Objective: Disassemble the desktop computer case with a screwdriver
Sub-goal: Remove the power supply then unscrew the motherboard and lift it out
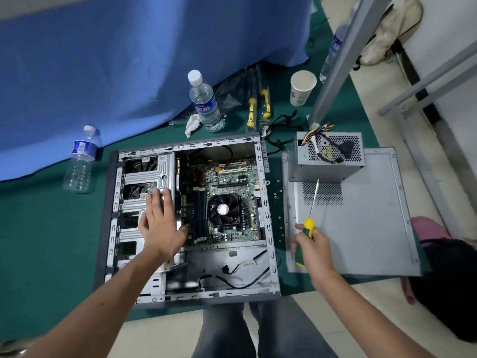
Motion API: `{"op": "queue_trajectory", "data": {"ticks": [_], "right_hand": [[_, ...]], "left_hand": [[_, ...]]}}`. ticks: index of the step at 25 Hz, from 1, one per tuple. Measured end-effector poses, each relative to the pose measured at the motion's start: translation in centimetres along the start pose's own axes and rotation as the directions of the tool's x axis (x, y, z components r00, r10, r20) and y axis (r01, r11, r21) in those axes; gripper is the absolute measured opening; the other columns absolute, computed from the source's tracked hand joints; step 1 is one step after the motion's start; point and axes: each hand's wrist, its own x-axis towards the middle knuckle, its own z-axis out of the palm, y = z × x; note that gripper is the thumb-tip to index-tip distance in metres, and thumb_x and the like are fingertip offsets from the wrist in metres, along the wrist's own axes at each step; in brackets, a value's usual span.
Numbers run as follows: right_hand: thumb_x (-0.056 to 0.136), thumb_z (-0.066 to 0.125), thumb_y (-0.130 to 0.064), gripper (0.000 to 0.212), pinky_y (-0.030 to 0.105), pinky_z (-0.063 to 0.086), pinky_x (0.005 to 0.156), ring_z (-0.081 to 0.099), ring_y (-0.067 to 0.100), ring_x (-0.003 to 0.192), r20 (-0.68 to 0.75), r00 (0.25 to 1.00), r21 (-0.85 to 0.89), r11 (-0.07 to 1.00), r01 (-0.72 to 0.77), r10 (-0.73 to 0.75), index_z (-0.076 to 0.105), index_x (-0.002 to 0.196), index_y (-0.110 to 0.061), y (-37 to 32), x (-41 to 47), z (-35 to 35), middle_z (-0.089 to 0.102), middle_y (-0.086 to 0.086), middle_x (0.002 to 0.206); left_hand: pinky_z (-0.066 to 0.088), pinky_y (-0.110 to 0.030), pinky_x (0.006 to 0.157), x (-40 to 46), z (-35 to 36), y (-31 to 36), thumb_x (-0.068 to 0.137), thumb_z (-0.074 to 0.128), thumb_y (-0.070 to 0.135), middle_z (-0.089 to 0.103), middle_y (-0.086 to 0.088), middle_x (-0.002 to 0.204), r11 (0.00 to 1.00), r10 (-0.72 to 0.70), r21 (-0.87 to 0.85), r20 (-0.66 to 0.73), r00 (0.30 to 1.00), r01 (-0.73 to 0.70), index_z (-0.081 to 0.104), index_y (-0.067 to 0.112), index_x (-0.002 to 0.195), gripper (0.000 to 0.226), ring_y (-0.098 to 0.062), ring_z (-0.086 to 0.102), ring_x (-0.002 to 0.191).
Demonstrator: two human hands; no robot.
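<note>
The opened computer case lies on its side on the green mat; the left hand rests flat, fingers spread, on its drive cage; right of it, the right hand grips a yellow-green screwdriver over the removed side panel

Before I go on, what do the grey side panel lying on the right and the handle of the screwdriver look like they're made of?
The grey side panel looks like painted or coated sheet metal: thin, flat, matte, with folded edges and a punched vent grid. The screwdriver held by the right hand has a yellow and green handle with a soft sheen, probably plastic, perhaps with rubber grip; its thin bright shaft looks like steel.
</note>
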Motion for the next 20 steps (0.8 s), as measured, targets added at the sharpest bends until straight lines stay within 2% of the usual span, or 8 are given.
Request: {"op": "queue_trajectory", "data": {"ticks": [3, 5, 6, 8, 10, 13, 15, 20], "right_hand": [[0.091, 0.057, -0.002, 0.032, 0.009, 0.049, 0.06, 0.061, -0.006, 0.066, 0.174, 0.975, -0.074, 0.985, 0.156, -0.141, 0.059, 0.121, -0.014, -3.8, -1.0, -0.3, 0.064, 0.004, 0.089], [0.09, 0.068, -0.015, 0.047, 0.027, 0.056, 0.086, 0.064, 0.001, 0.1, 0.25, 0.936, -0.096, 0.956, 0.278, -0.247, 0.051, 0.133, -0.021, -6.4, -1.9, 0.2, 0.064, -0.003, 0.114], [0.088, 0.071, -0.019, 0.05, 0.037, 0.055, 0.092, 0.062, 0.007, 0.109, 0.261, 0.917, -0.082, 0.939, 0.334, -0.303, 0.052, 0.133, -0.028, -7.6, -2.5, 0.6, 0.062, -0.008, 0.119], [0.085, 0.074, -0.022, 0.038, 0.039, 0.055, 0.091, 0.063, 0.005, 0.104, 0.265, 0.872, -0.063, 0.895, 0.442, -0.412, 0.06, 0.118, -0.036, -9.7, -3.5, 1.4, 0.065, -0.017, 0.107], [0.084, 0.076, -0.023, 0.024, 0.03, 0.056, 0.082, 0.065, 0.001, 0.092, 0.276, 0.835, -0.132, 0.842, 0.523, -0.476, 0.067, 0.102, -0.037, -11.1, -4.1, 2.4, 0.068, -0.02, 0.096], [0.083, 0.077, -0.025, 0.015, 0.008, 0.044, 0.074, 0.061, -0.004, 0.087, 0.316, 0.769, -0.289, 0.716, 0.636, -0.556, 0.072, 0.095, -0.031, -12.3, -4.1, 4.6, 0.066, -0.019, 0.093], [0.082, 0.077, -0.025, 0.012, 0.003, 0.039, 0.073, 0.058, -0.004, 0.09, 0.325, 0.73, -0.373, 0.628, 0.683, -0.601, 0.073, 0.094, -0.025, -13.0, -3.5, 6.3, 0.064, -0.016, 0.095], [0.088, 0.07, -0.033, 0.017, 0.021, 0.046, 0.075, 0.058, 0.007, 0.083, 0.389, 0.668, -0.534, 0.435, 0.725, -0.635, 0.073, 0.1, -0.021, -14.2, -0.6, 10.6, 0.059, -0.012, 0.095]], "left_hand": [[-0.003, -0.043, 0.119, 0.0, -0.2, 0.0, 0.093, 0.059, 0.036, -0.041, 0.0, 0.152, 1.0, 0.007, -0.02, 0.019, 1.0, -0.006, -0.028, 0.024, 0.15, 0.105, -0.017, -0.03, 0.144], [-0.001, -0.048, 0.119, 0.0, -0.5, -0.2, 0.096, 0.051, 0.047, -0.039, -0.003, 0.153, 1.0, 0.03, -0.001, 0.046, 0.998, -0.03, -0.028, 0.022, 0.15, 0.099, -0.019, -0.028, 0.145], [0.001, -0.05, 0.119, 0.0, -0.9, -0.4, 0.097, 0.044, 0.054, -0.033, -0.005, 0.157, 0.998, 0.052, 0.02, 0.047, 0.998, -0.053, -0.025, 0.021, 0.151, 0.094, -0.022, -0.023, 0.147], [0.007, -0.055, 0.117, 0.2, -1.9, -0.9, 0.095, 0.028, 0.065, -0.011, -0.008, 0.163, 0.994, 0.108, 0.006, -0.008, 0.994, -0.108, -0.007, 0.021, 0.157, 0.083, -0.027, -0.005, 0.15], [0.013, -0.057, 0.116, 1.3, -3.4, -1.5, 0.092, 0.017, 0.064, 0.009, -0.011, 0.162, 0.987, 0.152, -0.032, -0.127, 0.98, -0.157, 0.012, 0.025, 0.157, 0.076, -0.03, 0.01, 0.149], [0.009, -0.055, 0.117, 4.8, -5.2, -2.0, 0.094, 0.016, 0.061, 0.006, -0.01, 0.164, 0.98, 0.185, -0.026, -0.251, 0.95, -0.197, 0.013, 0.029, 0.157, 0.07, -0.028, 0.004, 0.15], [0.003, -0.051, 0.118, 7.7, -5.9, -1.7, 0.098, 0.02, 0.057, 0.0, -0.009, 0.164, 0.974, 0.209, -0.024, -0.285, 0.936, -0.225, 0.011, 0.03, 0.157, 0.065, -0.026, -0.004, 0.151], [0.003, -0.046, 0.122, 10.8, -4.1, -0.9, 0.104, 0.02, 0.052, 0.004, -0.008, 0.165, 0.967, 0.207, -0.067, -0.359, 0.91, -0.246, 0.014, 0.031, 0.157, 0.058, -0.02, -0.007, 0.151]]}}
